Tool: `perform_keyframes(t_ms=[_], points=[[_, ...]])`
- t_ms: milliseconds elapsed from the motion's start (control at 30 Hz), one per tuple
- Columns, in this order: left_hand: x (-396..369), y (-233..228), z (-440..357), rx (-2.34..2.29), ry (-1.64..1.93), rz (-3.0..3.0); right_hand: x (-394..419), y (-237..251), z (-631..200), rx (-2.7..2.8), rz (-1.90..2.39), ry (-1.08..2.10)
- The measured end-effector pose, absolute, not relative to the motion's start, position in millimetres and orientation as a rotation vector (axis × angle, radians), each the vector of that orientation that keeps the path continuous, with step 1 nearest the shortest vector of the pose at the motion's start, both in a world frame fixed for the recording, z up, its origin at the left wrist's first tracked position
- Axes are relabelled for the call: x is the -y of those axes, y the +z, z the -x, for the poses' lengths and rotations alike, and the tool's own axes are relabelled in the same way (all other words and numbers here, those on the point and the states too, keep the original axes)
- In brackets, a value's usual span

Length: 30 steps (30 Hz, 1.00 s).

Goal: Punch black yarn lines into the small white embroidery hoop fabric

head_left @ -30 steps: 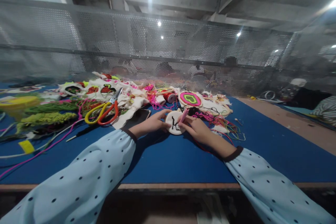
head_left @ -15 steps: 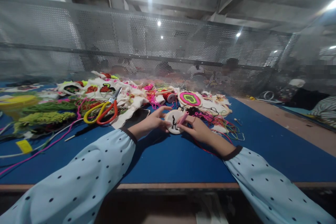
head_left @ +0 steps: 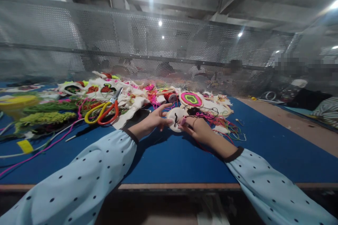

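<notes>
Our left fingers [head_left: 165,109] are spreading around the near-left rim of the small embroidery hoop [head_left: 176,119], thumb and forefinger pinching its edge, the other fingers fanned above it. Our right fingers [head_left: 188,121] are curling together around a pink punch needle [head_left: 183,121], its tip meeting the white cloth beside a short black stitched mark. The hoop is tilting up off the blue worktop [head_left: 171,158], between both hands, near the far middle of the surface.

Risks, as we are judging them:
- The left hand [head_left: 151,121] is holding only one side of the rim; a firm push from the needle could be rocking or spinning the hoop, and the stitch line could wander.
- The left fingertips are sitting close to the needle tip, so a slip could be pricking them.
- Loose pink and green threads [head_left: 224,123] are lying just beside the right hand [head_left: 198,129]; the working yarn could be snagging in that tangle and pulling loops back out.
- The dark phone [head_left: 137,117] is lying just under our left wrist, and the scissors [head_left: 104,109] are resting near; a sweeping sleeve could be knocking either.
</notes>
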<state>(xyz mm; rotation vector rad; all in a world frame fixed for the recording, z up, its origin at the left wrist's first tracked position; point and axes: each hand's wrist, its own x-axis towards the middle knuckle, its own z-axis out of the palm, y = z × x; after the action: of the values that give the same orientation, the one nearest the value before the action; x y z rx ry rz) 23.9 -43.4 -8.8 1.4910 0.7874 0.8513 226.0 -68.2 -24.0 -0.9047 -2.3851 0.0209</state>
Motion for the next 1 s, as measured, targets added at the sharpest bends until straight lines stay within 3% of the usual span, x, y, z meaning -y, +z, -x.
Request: perform_keyframes(t_ms=[200, 1000], points=[[43.8, -10.9, -23.5, -0.806, 0.798, -1.551, 71.0, -26.0, -222.3, 2.361, 1.135, 0.050], [27.8, -23.1, -17.2, -0.937, 0.724, -1.832, 66.0, -32.6, -223.6, 2.158, 0.992, 0.313]])
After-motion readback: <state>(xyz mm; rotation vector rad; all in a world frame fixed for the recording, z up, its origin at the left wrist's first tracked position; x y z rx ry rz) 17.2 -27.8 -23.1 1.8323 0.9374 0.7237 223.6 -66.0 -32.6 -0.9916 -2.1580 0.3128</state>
